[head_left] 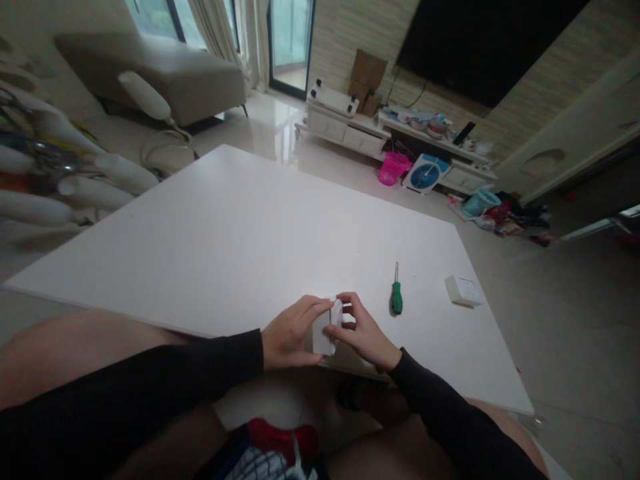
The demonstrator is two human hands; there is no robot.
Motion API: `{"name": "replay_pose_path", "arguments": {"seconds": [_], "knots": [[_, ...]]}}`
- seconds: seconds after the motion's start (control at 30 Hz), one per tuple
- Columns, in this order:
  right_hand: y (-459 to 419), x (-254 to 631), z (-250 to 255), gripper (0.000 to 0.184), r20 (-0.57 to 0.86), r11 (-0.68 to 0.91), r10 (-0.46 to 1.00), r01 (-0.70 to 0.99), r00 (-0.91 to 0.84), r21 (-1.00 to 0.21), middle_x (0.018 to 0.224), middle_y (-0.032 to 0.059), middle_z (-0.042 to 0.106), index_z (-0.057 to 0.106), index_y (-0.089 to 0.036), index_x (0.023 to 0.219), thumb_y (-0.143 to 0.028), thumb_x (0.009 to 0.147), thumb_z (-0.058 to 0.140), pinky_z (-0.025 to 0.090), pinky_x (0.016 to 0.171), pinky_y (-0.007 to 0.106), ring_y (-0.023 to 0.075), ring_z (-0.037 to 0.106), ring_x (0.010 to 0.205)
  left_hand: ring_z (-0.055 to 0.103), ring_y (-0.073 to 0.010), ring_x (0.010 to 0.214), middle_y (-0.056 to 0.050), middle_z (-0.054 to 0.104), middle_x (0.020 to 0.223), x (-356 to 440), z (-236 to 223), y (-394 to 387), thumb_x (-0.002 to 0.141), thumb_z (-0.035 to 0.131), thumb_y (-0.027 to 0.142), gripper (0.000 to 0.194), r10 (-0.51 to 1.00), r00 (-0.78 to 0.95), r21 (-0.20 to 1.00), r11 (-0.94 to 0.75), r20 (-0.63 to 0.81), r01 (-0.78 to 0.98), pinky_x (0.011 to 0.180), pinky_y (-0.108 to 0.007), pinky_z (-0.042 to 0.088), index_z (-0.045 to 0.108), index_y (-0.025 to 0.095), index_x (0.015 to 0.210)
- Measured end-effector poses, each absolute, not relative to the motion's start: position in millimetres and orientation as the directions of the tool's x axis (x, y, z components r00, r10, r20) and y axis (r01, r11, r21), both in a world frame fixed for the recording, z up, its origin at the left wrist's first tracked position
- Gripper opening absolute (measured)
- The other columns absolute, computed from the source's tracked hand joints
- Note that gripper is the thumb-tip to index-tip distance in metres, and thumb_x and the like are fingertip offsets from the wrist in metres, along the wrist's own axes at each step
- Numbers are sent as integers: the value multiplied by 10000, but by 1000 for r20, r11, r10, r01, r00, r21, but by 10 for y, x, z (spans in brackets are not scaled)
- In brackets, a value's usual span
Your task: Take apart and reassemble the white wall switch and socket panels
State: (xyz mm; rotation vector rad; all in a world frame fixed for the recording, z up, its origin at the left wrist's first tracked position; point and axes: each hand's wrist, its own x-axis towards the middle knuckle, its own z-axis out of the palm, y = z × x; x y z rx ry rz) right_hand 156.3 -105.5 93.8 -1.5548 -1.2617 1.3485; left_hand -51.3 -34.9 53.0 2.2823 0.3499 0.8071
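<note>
Over the near edge of the table, my left hand (293, 333) grips a small white box-shaped piece (321, 338), fingers along its top and thumb low on its near side. My right hand (365, 331) pinches a thinner white piece (336, 319) with a rounded edge, set against the right side of that box. A dark line shows between the two pieces; whether they are joined I cannot tell. To the right of my hands lies a screwdriver (397, 298) with a green handle, its shaft pointing away from me.
The white table (240, 227) spreads out ahead. Another small white box (463, 291) sits near its right edge. Beyond it stand a low TV cabinet (325, 123), a pink basket (393, 168) and a blue-and-white fan (424, 174). White padded shapes (115, 173) crowd the left.
</note>
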Motion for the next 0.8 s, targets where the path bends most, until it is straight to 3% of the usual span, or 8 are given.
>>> {"name": "replay_pose_path", "arguments": {"seconds": [0.1,0.27,0.43,0.67,0.8], "knots": [[-1043,1575,944,573,-260,-250,965,218,-19,-943,1229,67,551,490,-258,1215,-363,762,826,566,891,394,244,555,1179,577,-341,1212,-161,559,1383,-505,567,-323,730,793,225,956,427,756,656,-755,495,-3,1015,-530,555,300,227,1548],[-1035,1600,931,553,-263,-255,965,166,-23,-953,1202,64,601,552,-255,1185,-381,739,854,565,859,380,256,558,1180,500,-408,1360,-213,520,1430,-510,565,-297,733,794,274,948,401,735,629,-776,547,-45,1087,-596,503,311,186,1544],[-1054,1601,931,535,-259,-252,965,145,-32,-957,1195,59,630,574,-264,1164,-410,740,867,551,837,368,258,575,1158,579,-357,1264,-201,542,1401,-535,615,-308,716,820,307,995,395,734,646,-760,553,-77,1022,-519,561,303,196,1559],[-1028,1661,917,556,-224,-230,973,137,59,-964,1228,62,588,525,-282,1218,-455,779,820,563,890,404,246,607,1119,590,-339,1182,-147,600,1301,-503,643,-222,694,825,299,884,511,629,631,-775,587,41,1019,-541,526,413,225,1472],[-929,1856,914,606,-130,-169,973,205,191,-964,1282,82,568,505,-294,1277,-459,776,804,556,958,459,268,592,1183,601,-326,1174,-133,615,1287,-500,590,-160,682,831,268,819,607,609,693,-710,511,126,1015,-510,519,461,210,1412]]}}
